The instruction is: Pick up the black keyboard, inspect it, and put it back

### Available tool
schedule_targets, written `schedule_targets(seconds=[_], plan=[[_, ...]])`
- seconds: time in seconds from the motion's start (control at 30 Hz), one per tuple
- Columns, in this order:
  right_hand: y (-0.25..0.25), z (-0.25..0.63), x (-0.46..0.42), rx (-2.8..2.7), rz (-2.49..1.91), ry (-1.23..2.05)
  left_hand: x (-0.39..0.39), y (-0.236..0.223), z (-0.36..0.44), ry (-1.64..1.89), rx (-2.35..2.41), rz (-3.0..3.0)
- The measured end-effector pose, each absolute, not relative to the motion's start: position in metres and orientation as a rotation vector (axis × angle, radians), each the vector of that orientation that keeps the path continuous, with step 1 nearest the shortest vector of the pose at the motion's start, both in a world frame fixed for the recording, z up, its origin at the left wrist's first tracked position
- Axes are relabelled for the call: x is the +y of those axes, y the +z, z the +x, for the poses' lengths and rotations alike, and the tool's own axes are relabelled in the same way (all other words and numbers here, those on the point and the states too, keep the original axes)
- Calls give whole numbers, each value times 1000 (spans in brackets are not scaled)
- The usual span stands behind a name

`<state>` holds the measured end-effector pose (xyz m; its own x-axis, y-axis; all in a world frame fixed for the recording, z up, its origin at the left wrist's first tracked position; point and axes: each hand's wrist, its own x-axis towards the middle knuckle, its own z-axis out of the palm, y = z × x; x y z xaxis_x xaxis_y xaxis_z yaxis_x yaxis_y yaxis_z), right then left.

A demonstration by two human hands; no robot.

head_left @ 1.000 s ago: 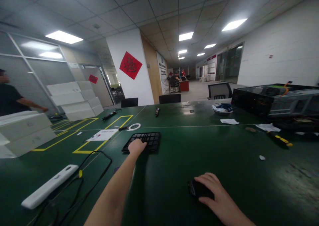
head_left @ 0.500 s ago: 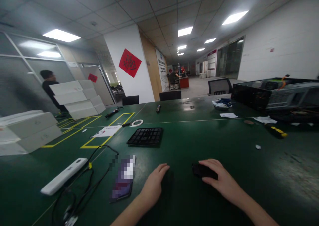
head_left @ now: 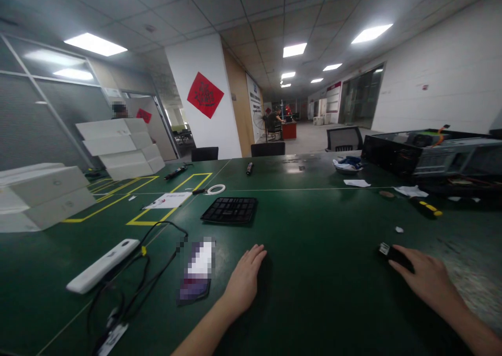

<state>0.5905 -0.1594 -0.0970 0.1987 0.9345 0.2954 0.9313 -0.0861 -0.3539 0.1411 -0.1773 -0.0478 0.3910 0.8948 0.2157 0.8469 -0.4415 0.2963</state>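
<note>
On the right of the green table [head_left: 314, 293], my right hand [head_left: 429, 277] grips a small black block [head_left: 400, 257] between thumb and fingers. The block's left end carries a silver-white patch; its exact kind cannot be made out. My left hand [head_left: 245, 277] rests on the table nearer the middle, fingers stretched forward and holding nothing. A phone-shaped flat thing [head_left: 198, 272], blurred out by blocks, lies just left of it. Beyond it is a black plastic panel with a ribbed grid [head_left: 229, 210].
A white power strip [head_left: 102, 266] and black cables [head_left: 151, 277] lie on the left, with stacked white boxes [head_left: 125, 136] behind. An opened computer case [head_left: 415, 154], a yellow-black tool [head_left: 427, 207] and paper scraps [head_left: 410, 191] are at right. A person [head_left: 120, 110] stands behind the boxes.
My right hand has moved right with the black block, and the block's silver-white end now shows. My left hand has stayed nearly in place. The person behind the boxes has shifted right.
</note>
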Motion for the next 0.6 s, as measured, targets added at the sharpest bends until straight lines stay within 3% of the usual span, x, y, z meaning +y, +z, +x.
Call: schedule_targets(seconds=[0.1, 0.27, 0.33, 0.5, 0.6], plan=[[-104, 589, -162, -1768, -2056, -138, -178, -47, 140, 652, 1581, 2509], [-87, 580, -173, -1575, -2109, -310, -179, -38, 132, 1217, 1934, 2282], [-83, 579, -176, -1548, -2111, -296, -180, -34, 131, 1088, 2060, 2265], [-81, 575, -177, -1529, -2129, -244, -181, -30, 145, 276, 2048, 2376], [-81, 574, -176, -1535, -2071, -186, -175, -29, 148, 197, 1947, 2328]])
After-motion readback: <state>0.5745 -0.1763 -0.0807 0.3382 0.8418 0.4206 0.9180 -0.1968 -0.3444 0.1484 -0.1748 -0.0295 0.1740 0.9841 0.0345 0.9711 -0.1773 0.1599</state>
